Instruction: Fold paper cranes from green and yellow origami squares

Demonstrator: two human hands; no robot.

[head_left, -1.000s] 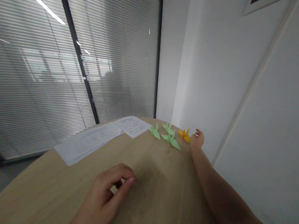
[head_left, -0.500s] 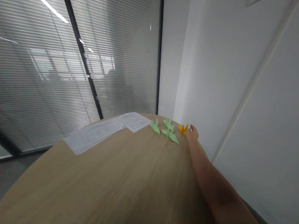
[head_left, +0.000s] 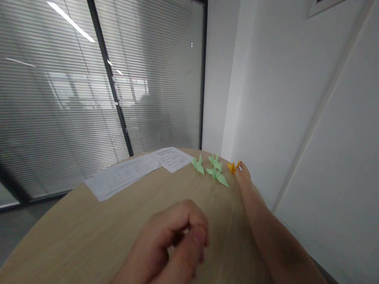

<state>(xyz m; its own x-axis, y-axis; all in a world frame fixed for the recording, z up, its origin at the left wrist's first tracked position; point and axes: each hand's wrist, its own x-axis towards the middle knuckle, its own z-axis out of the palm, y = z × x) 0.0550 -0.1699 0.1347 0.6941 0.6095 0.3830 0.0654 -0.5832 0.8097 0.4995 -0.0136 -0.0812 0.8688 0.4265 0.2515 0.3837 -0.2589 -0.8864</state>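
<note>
My right hand (head_left: 243,176) is stretched out to the far edge of the round wooden table (head_left: 104,234). Its fingers are pressed together at a small orange paper crane (head_left: 233,166). Just left of it stand three green paper cranes: one (head_left: 198,164) furthest left, one (head_left: 214,160) behind, one (head_left: 218,176) closest to my forearm. My left hand (head_left: 172,241) hovers low over the near part of the table, fingers curled against the thumb, with nothing visible in them.
Two printed white sheets (head_left: 125,177) (head_left: 173,158) lie on the far left part of the table. A white wall (head_left: 303,122) runs close along the right edge. Glass partitions with blinds (head_left: 68,111) stand behind the table.
My left hand dropped out of view half a second ago and is back, closer and larger. My right hand, open beside the orange crane a second ago, has closed in on it.
</note>
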